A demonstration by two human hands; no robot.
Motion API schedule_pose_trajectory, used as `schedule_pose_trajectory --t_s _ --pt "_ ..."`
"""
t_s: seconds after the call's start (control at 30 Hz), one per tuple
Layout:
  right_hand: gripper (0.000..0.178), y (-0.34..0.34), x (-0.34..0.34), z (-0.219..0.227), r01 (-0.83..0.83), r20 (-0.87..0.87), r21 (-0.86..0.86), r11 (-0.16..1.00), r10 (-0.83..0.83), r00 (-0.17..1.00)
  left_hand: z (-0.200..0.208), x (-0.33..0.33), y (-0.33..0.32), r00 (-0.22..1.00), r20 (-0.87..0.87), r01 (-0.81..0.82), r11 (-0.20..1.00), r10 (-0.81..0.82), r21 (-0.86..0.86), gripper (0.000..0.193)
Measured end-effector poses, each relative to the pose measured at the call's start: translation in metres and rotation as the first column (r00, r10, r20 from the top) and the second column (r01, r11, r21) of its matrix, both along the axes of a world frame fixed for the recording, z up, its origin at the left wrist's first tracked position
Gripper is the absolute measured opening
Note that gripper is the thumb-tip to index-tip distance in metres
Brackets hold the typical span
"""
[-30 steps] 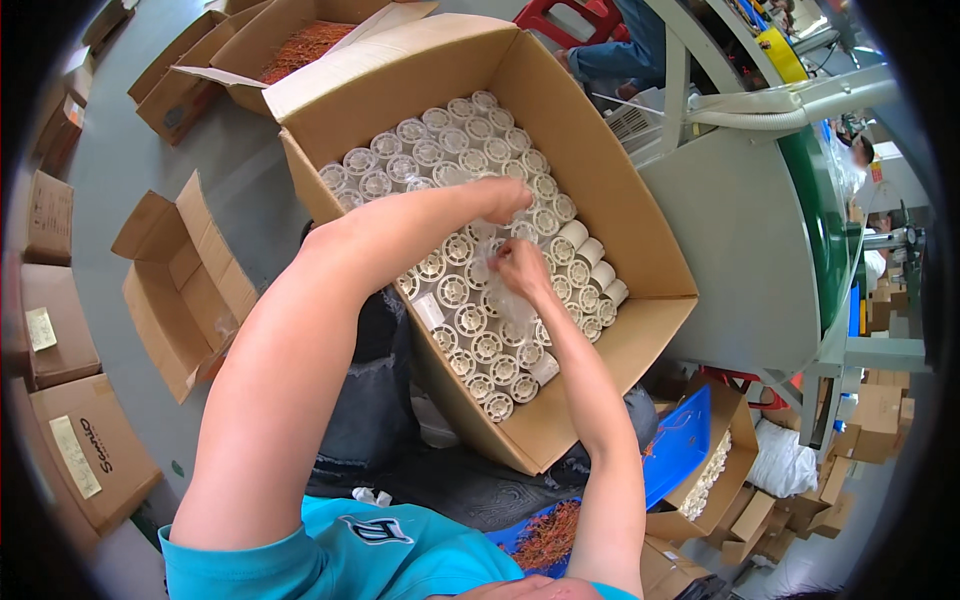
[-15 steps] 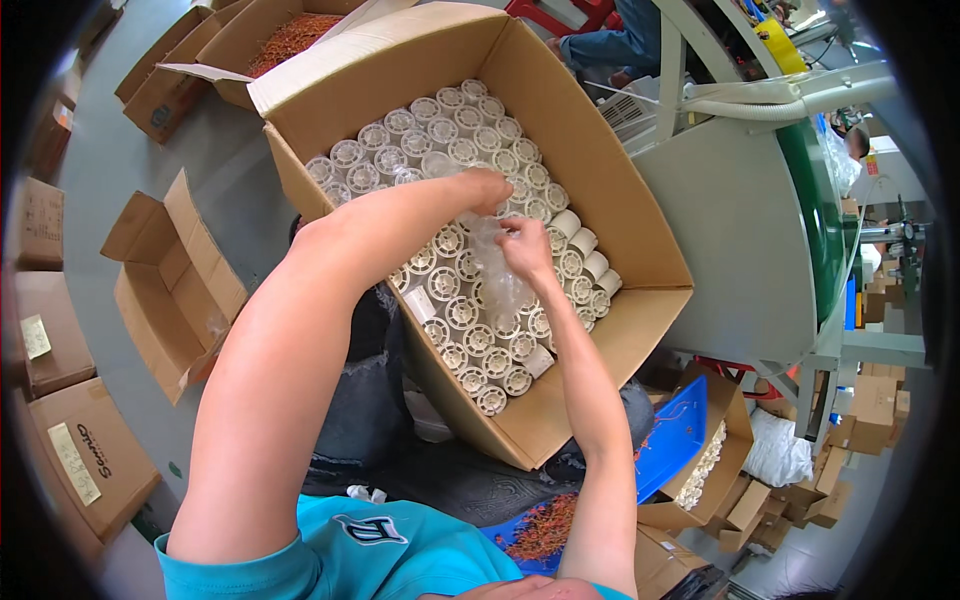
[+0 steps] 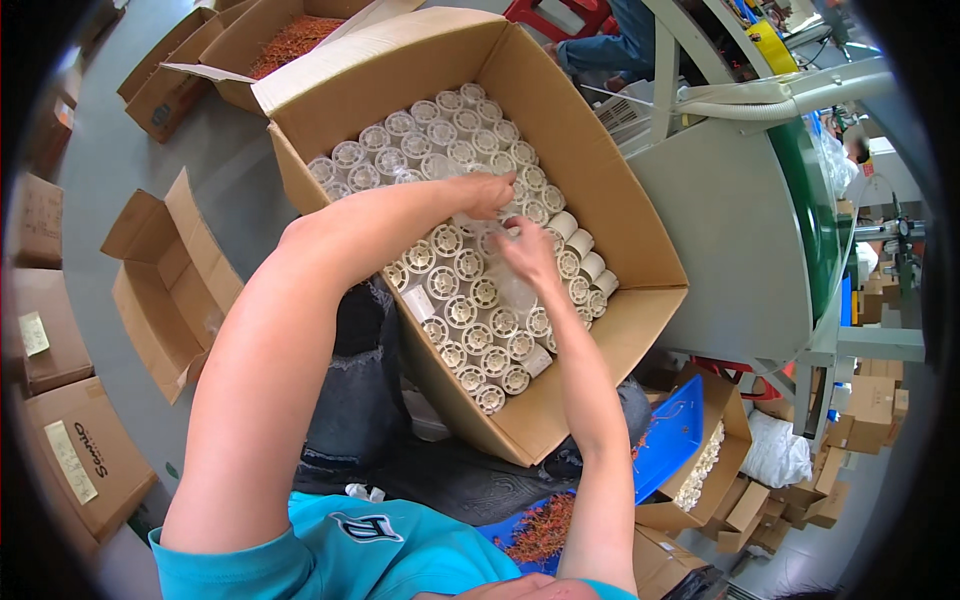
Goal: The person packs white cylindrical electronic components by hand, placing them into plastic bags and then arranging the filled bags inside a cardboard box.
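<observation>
A large open cardboard box (image 3: 590,130) stands tilted in front of me, filled with rows of white round plastic spools (image 3: 460,310). Most show their ends; several along the right side lie turned sideways. Over the middle of them lies a crumpled clear plastic bag (image 3: 517,292). My left hand (image 3: 487,194) reaches across the spools with its fingers closed on the upper part of the bag. Just below and to the right, my right hand (image 3: 527,252) has its fingers bent together on the same plastic. The bag covers some spools beneath it.
An empty carton (image 3: 165,290) lies open on the left floor, near stacked boxes (image 3: 85,455). Boxes of red-orange small parts (image 3: 295,45) stand at the far left. A grey machine panel (image 3: 725,230), blue tray (image 3: 668,440) and box of white pieces (image 3: 700,470) are at right.
The plastic bag has become bunched differently, its lower end now spreading under my right hand. My right hand has shifted slightly, with its fingers closer to my left hand.
</observation>
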State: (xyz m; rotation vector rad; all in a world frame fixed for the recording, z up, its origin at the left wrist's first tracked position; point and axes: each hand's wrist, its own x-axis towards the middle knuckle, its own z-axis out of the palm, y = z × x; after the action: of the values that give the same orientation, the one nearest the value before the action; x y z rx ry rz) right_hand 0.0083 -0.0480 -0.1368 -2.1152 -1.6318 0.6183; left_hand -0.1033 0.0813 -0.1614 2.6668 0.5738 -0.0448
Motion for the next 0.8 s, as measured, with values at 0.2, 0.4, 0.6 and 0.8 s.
schedule_pose_trajectory --t_s 0.2,0.4,0.6,0.8 --pt "0.023 -0.004 -0.014 -0.02 -0.135 0.028 -0.047 0.99 0.136 0.99 -0.011 0.009 0.0 0.995 0.023 -0.085 0.97 0.092 -0.227 0.026" --pt "0.014 0.004 -0.003 -0.003 -0.017 -0.224 0.054 0.998 0.029 0.974 -0.021 0.009 0.01 0.954 0.165 -0.196 0.935 0.252 -0.294 0.03" --pt "0.029 0.0 0.006 -0.008 0.032 -0.253 -0.043 0.999 -0.042 0.967 0.002 0.009 0.008 0.907 0.124 -0.329 0.862 0.401 -0.385 0.045" --pt "0.024 -0.006 -0.013 -0.019 -0.048 -0.02 -0.188 0.981 0.045 0.999 0.011 0.001 0.012 0.954 0.101 -0.243 0.927 0.281 -0.287 0.048"
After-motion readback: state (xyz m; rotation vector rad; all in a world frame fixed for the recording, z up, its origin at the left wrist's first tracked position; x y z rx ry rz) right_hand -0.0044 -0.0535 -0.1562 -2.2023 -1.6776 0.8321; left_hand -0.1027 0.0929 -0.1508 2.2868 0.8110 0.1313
